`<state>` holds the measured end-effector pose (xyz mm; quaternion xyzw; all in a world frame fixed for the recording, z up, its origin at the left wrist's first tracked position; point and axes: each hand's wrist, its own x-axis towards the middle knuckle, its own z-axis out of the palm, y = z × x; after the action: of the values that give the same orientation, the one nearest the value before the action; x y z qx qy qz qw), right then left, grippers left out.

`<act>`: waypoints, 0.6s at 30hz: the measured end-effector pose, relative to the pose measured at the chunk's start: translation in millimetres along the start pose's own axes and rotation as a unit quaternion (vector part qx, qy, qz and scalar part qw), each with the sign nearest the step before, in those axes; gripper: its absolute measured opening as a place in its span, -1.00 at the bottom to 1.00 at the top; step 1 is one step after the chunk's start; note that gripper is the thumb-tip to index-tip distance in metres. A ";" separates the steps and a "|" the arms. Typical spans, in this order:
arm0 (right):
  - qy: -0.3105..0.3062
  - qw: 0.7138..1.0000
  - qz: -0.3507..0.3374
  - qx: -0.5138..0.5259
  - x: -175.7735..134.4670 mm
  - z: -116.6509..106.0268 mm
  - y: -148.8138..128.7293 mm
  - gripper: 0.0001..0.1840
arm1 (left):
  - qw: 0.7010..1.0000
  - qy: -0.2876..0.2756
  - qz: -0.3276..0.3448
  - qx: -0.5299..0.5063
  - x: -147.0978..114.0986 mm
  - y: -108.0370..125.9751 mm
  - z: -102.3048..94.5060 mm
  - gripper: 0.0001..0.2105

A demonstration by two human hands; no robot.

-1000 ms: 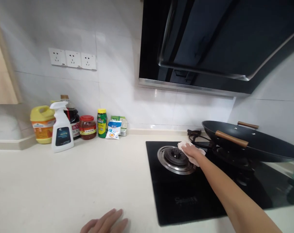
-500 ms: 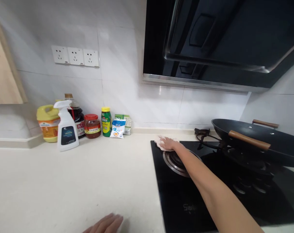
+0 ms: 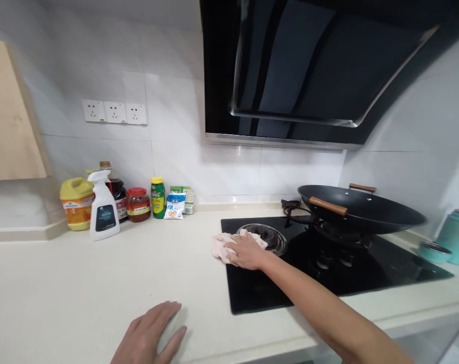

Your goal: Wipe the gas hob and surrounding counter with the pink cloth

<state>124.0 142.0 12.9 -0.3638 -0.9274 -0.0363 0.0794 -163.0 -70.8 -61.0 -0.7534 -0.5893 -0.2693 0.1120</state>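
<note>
Under my right hand (image 3: 248, 251) is a pale pinkish-white cloth (image 3: 222, 247), pressed down over the left edge of the black glass gas stove (image 3: 252, 293). The cloth spreads partly onto the counter and reaches the near-left rim of the burner (image 3: 278, 241). My fingers are curled on the cloth. Low in the view, my left hand (image 3: 148, 333) is over the pale countertop (image 3: 81, 293), fingers stretched and thumb apart, holding nothing.
A black wok (image 3: 366, 210) with wooden handles sits on the right burner. Along the back wall stand a white spray bottle (image 3: 105, 212), a yellow jug (image 3: 77, 205), a red-lidded jar (image 3: 138, 205) and a green bottle (image 3: 158, 198). The range hood (image 3: 290, 76) hangs above; a teal container (image 3: 457, 237) is at right.
My right hand has drawn the cloth from the stove's back-left corner toward me, onto its left edge. More of my left hand shows. The view has shifted, bringing the teal container into sight.
</note>
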 end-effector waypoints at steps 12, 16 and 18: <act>0.010 0.967 0.253 -0.038 -122.3 -12.6 49.5 -0.55 | 0.998 -0.036 -0.054 0.010 8.3 20.6 -13.9 -0.57; 0.010 0.932 0.358 -0.053 -113.2 -12.0 71.4 -0.53 | 0.998 -0.037 -0.044 0.013 8.9 23.5 -15.4 -0.58; 0.009 0.911 0.408 -0.052 -101.5 -13.1 76.4 -0.52 | 0.998 -0.037 -0.042 0.015 8.1 23.0 -13.6 -0.58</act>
<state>251.0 128.4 8.9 -0.7138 -0.6942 -0.0519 0.0763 -143.6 -77.1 -41.9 -0.7357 -0.6281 -0.2371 0.0899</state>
